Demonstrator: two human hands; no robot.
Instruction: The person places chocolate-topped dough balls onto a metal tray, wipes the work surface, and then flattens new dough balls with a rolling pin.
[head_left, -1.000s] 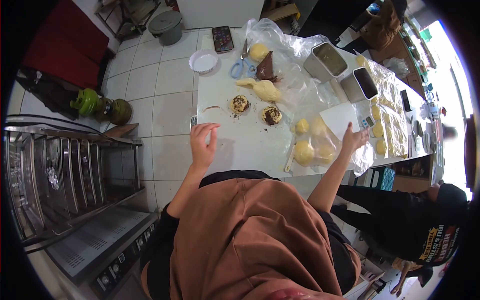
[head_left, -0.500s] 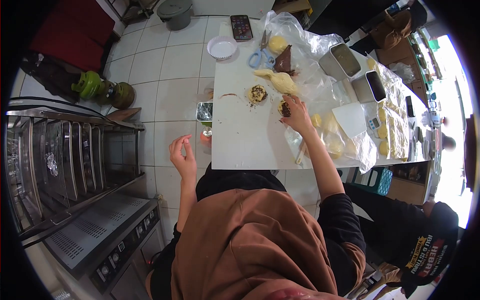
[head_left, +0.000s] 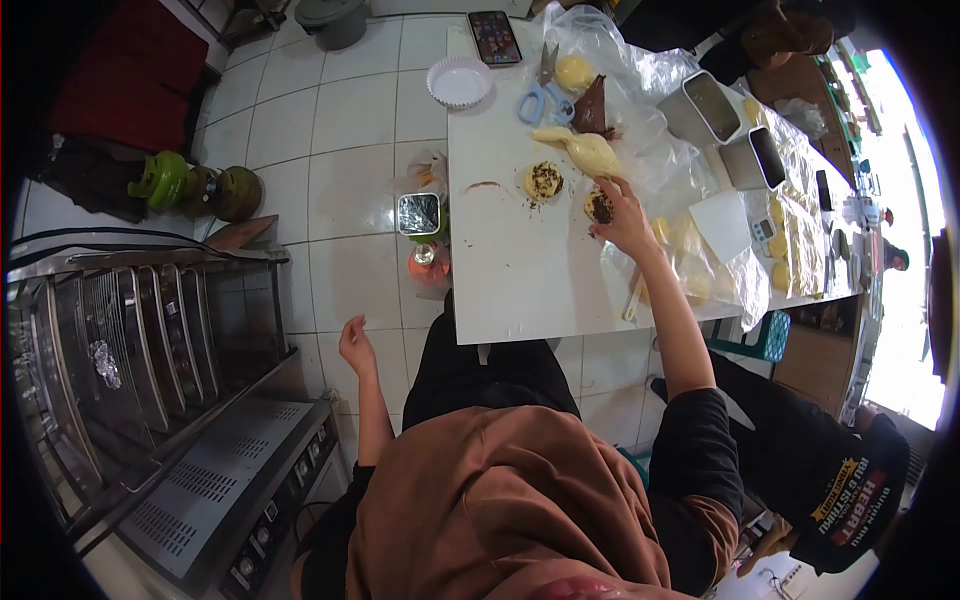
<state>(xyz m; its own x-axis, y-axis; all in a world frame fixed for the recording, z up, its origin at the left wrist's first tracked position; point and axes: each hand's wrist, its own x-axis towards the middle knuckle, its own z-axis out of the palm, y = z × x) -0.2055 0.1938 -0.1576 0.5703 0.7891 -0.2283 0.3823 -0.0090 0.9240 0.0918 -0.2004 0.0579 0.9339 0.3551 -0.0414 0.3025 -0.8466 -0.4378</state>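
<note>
On the white table [head_left: 500, 290], my right hand [head_left: 630, 222] is curled round a pale dough round [head_left: 599, 208] topped with dark chocolate sprinkles, fingers at its far edge and thumb at the near side; the hand covers part of it. Just left of it lies another sprinkled dough round [head_left: 543, 181], with crumbs scattered about. Behind them are a bag of pale yellow filling [head_left: 592, 154], a bag of dark brown filling [head_left: 591, 108] and a yellow dough ball [head_left: 574, 73]. My left hand [head_left: 357, 346] hangs beside the table over the floor, empty, its fingers loosely apart.
Blue-handled scissors [head_left: 545, 98], a white paper cup [head_left: 459, 82] and a phone [head_left: 495, 38] lie at the far end. Metal tins [head_left: 705, 108], a plastic sheet and a scale [head_left: 764, 230] stand rightward. A metal rack [head_left: 150, 350] is at left. A person in black is at right.
My view has shifted, so the table appears further right. My left hand has dropped lower and nearer my body. The right hand stays at the same sprinkled dough round.
</note>
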